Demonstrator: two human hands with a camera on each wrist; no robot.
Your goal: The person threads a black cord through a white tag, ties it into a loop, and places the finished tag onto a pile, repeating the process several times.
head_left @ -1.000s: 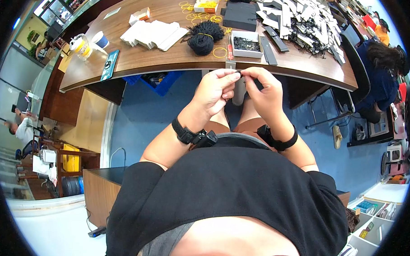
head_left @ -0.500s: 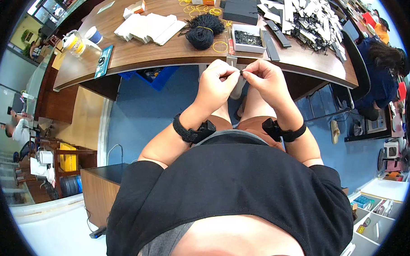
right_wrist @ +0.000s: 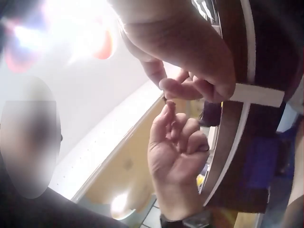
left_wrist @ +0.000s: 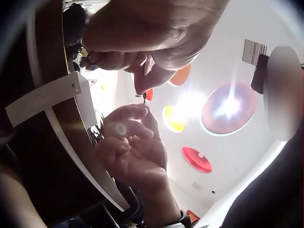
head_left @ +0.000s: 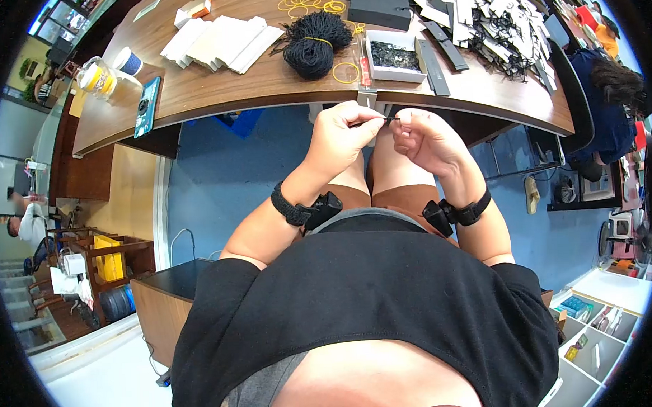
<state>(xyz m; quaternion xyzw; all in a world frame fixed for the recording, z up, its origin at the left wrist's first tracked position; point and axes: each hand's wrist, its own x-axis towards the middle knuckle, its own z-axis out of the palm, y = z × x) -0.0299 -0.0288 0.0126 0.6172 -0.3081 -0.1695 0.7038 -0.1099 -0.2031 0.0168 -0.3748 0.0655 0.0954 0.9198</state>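
Observation:
In the head view, a short black cord (head_left: 390,119) spans the small space between both hands, just off the near edge of the wooden table (head_left: 265,98). My left hand (head_left: 344,140) pinches one end between thumb and forefinger. At the other end, the fingertips of my right hand (head_left: 433,142) pinch it, with the remaining fingers loosely bent. The left wrist view shows a dark knot-like bit (left_wrist: 144,97) at the fingertips; its fine shape is too small to make out. A tied bundle of black cord (head_left: 317,47) lies on the table beyond the hands.
Right of the bundle stands a white box (head_left: 397,76) of small black pieces. Dark strips (head_left: 433,67) lie beside it, and a heap of tags with black cords (head_left: 503,25) is farther right. White cards (head_left: 220,46), a phone (head_left: 148,108) and a jug (head_left: 100,81) are at left.
Both hands have drawn slightly apart, so that the black cord shows between them. The right hand has turned, showing more of its palm. The head view has shifted a little.

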